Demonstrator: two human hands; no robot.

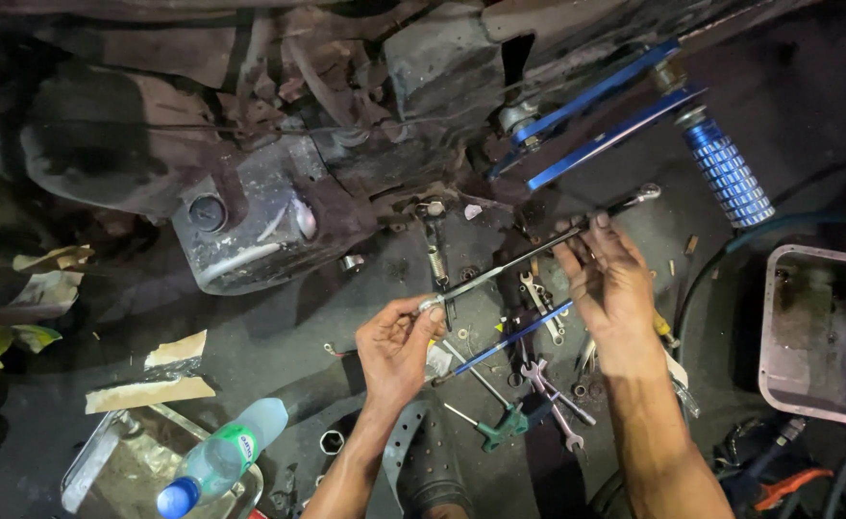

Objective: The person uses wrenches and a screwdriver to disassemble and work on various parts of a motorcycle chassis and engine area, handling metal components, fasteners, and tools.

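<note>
Both hands grip one long metal rod (529, 258), left hand (396, 348) pinching its near end, right hand (608, 279) closed around its far part, apparently lining it up above the scattered wrenches (550, 380).

A clear plastic bottle with a blue cap (219, 459) lies bottom left, a grey rectangular metal pan (820, 332) at right, a blue coiled shock absorber (728, 171) above.

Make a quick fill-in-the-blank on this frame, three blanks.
1. Both hands hold one long metal ____ between them: left hand at its lower end, right hand near its upper end.
2. The plastic bottle has a ____ cap.
3. The loose wrenches lie on the floor ____ the two hands.

Missing words: rod; blue; between
</note>
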